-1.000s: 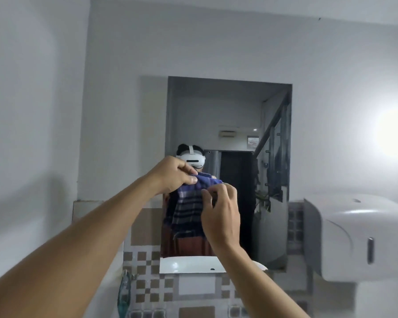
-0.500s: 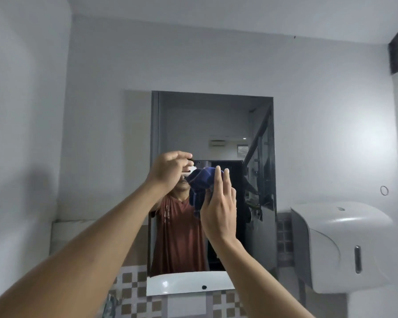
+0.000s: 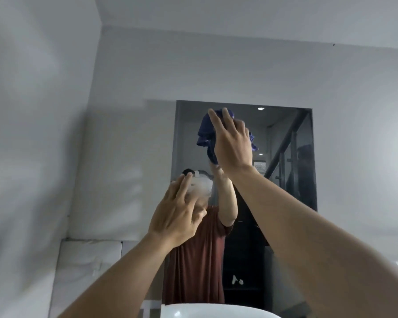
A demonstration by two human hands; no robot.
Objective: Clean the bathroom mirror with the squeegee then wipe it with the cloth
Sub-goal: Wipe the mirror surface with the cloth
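The bathroom mirror (image 3: 287, 180) hangs on the grey wall ahead. My right hand (image 3: 232, 141) presses a bunched dark blue cloth (image 3: 205, 131) flat against the glass near the mirror's top left corner. My left hand (image 3: 177, 216) hovers lower, in front of the mirror's left edge, fingers spread and holding nothing. My own reflection, with one arm raised, shows in the glass. No squeegee is in view.
A white basin rim (image 3: 216, 312) shows at the bottom centre under the mirror. A pale ledge (image 3: 90, 251) runs along the wall at lower left. The left wall meets the mirror wall in a corner close by.
My right hand has carried the cloth up from the mirror's middle to its top. My left hand has let go of the cloth and opened. The view has tilted upward.
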